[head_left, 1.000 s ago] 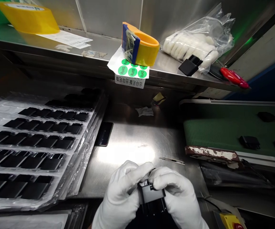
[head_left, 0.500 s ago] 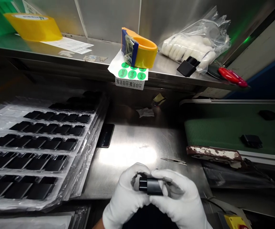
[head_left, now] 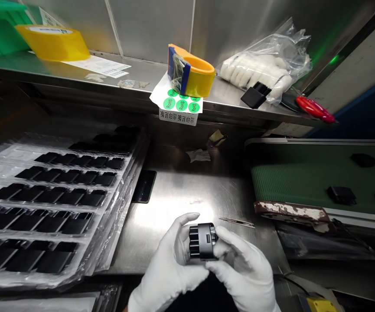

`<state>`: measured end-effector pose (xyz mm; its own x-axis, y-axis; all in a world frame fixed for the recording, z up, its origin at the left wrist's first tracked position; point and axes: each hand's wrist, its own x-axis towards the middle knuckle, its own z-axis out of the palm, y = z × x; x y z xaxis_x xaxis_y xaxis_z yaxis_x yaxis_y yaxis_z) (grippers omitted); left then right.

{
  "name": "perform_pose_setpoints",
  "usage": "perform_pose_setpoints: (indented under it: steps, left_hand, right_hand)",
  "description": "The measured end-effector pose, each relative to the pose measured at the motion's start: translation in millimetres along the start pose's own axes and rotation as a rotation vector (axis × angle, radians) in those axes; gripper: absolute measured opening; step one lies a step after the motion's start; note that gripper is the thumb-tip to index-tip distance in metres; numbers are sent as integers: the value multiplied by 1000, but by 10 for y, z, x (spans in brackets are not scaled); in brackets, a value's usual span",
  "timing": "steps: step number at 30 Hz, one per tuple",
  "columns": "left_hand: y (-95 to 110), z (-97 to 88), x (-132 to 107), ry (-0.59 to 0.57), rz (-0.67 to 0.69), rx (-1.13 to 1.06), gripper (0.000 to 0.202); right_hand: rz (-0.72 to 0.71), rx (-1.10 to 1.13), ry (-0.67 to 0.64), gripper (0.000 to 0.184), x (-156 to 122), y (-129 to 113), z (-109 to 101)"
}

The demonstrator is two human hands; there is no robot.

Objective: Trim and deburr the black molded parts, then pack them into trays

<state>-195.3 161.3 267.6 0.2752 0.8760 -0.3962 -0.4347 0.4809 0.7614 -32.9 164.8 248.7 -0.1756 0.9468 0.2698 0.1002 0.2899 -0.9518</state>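
Observation:
Both of my hands wear white gloves and are together over the front of the metal bench. Between them is a black plug adapter (head_left: 203, 241), its prongs pointing left and a small slot showing on its side. My right hand (head_left: 247, 266) grips its right end between the thumb below and the fingers above. Around the left end curls my left hand (head_left: 171, 260), index finger raised over the adapter and thumb beneath it; its other fingers are partly hidden behind. Metal tweezers (head_left: 237, 222) lie on the bench just beyond my right hand.
Stacked plastic trays (head_left: 109, 225) of black adapters stand left, beside a phone (head_left: 144, 186). A green conveyor belt (head_left: 291, 173) on the right carries several adapters. The shelf (head_left: 138, 97) ahead holds a tape dispenser (head_left: 200, 78), a tape roll (head_left: 53, 45) and bagged gloves (head_left: 255, 67).
The adapter has been turned so that a broader side with a slot faces me. My left index finger has lifted and the left hand has loosened around it.

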Motion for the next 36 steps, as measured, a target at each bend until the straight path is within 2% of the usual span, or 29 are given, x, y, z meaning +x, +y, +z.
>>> perform_pose_setpoints:
  steps: [3, 6, 9, 14, 19, 22, 25, 28, 31, 33, 36]
  left_hand:
    - [18, -1, -24, -32, 27, -25, 81]
    - [30, 13, -44, 63, 75, 21, 65]
    - [54, 36, -49, 135, 33, 78, 57]
    - [89, 50, -36, 116, 40, 122, 42]
    - [73, 39, -30, 96, 35, 115, 37]
    - [47, 35, -44, 88, 41, 91, 36]
    - [23, 44, -70, 102, 56, 119, 35]
    - [14, 69, -104, 86, 92, 187, 34]
    - [1, 85, -137, 85, 177, 264, 35]
    - [-35, 74, -150, 82, 236, 302, 33]
    - [-131, 39, -148, 66, 322, 344, 32]
  right_hand:
    - [-26, -59, -37, 60, -17, 54, -27]
    - [-88, -94, -115, 61, -20, 73, -52]
    - [-139, -172, -165, 65, -15, 85, -77]
    - [-110, -132, -162, 68, -6, 95, -68]
    - [91, 136, -85, 65, -14, 8, 7]
    - [368, 258, 24, 53, -24, -93, 25]
    - [590, 307, 16, 42, -27, -173, -5]
    - [633, 388, -41, 36, -31, -204, -44]
    - [669, 459, -56, 38, -49, -228, -34]
    - [669, 414, -22, 38, -70, -250, 0]
    - [625, 394, 93, 24, -104, -273, 52]
